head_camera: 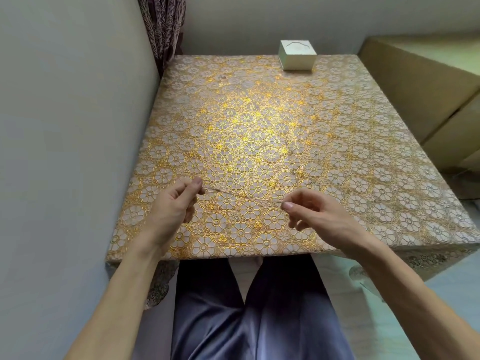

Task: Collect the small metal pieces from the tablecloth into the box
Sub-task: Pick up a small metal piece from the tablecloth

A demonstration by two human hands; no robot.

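A thin metal chain stretches between my two hands just above the gold flowered tablecloth. My left hand pinches one end between thumb and forefinger near the table's front left. My right hand pinches the other end at the front middle. A small white box with a closed lid stands at the far edge of the table, well beyond both hands. A small metal piece lies at the far left of the cloth.
A grey wall runs along the table's left side. A patterned curtain hangs at the back left. Large cardboard boxes stand to the right of the table. My legs are under the front edge.
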